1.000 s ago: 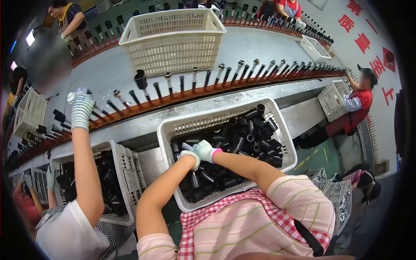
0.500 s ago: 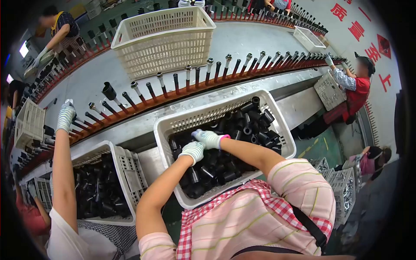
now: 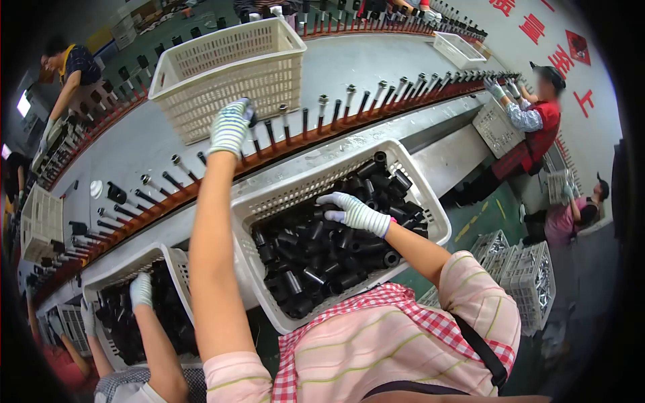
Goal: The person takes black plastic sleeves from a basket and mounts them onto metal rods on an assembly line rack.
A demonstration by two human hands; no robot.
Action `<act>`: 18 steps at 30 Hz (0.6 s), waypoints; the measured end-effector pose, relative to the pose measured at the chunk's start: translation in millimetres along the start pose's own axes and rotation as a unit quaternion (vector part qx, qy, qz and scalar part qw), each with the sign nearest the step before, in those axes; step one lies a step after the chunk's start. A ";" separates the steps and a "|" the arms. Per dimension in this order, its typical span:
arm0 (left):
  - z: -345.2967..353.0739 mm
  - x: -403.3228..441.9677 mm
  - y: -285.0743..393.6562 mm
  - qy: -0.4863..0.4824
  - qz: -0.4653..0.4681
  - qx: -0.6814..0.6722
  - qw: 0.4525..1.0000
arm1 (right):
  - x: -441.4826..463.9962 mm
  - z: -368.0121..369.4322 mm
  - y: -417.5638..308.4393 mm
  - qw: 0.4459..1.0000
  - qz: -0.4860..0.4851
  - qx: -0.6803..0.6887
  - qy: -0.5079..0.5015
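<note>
My left hand (image 3: pixel 230 127), in a striped glove, reaches forward over the row of upright rods (image 3: pixel 306 122). Its fingers are wrapped round a black part (image 3: pixel 252 113) at the top of one rod; most of that part is hidden. Gloved too, my right hand (image 3: pixel 356 211) rests over the white basket (image 3: pixel 440 228) of black tubes (image 3: pixel 316 248). Its thumb and fingers are apart, and no part shows between them.
A large white crate (image 3: pixel 228 84) stands behind the rods. At the left, a co-worker's gloved hand (image 3: pixel 141 290) reaches into another basket (image 3: pixel 178 269) of black parts. A person in red (image 3: pixel 547 127) works at the far right. Metal-filled crates (image 3: pixel 527 282) stand on the floor at right.
My left hand has left the basket and moved forward to the rods. My right hand has shifted right and opened. The neighbour's hand has come back from the rods to their basket.
</note>
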State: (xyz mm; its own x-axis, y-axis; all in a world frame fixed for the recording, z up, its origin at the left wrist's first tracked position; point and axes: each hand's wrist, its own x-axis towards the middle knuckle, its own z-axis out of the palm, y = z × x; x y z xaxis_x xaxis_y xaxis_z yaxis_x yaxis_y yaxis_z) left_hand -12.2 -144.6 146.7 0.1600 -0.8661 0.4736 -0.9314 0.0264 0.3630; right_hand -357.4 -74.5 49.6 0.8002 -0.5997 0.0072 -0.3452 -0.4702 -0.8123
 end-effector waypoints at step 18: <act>-63.8 -64.0 -78.5 0.091 -0.036 0.142 0.985 | 186.8 -215.6 24.6 0.896 -0.026 -0.361 0.257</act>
State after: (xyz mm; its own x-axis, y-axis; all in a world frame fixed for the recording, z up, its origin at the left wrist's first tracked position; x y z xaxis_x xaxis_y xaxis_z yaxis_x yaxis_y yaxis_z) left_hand 71.5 -59.4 139.1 0.2604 -0.7556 0.6011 -0.9654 -0.1946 0.1736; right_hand -322.1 -337.7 156.7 0.5562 -0.6969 0.4528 -0.6901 -0.6909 -0.2156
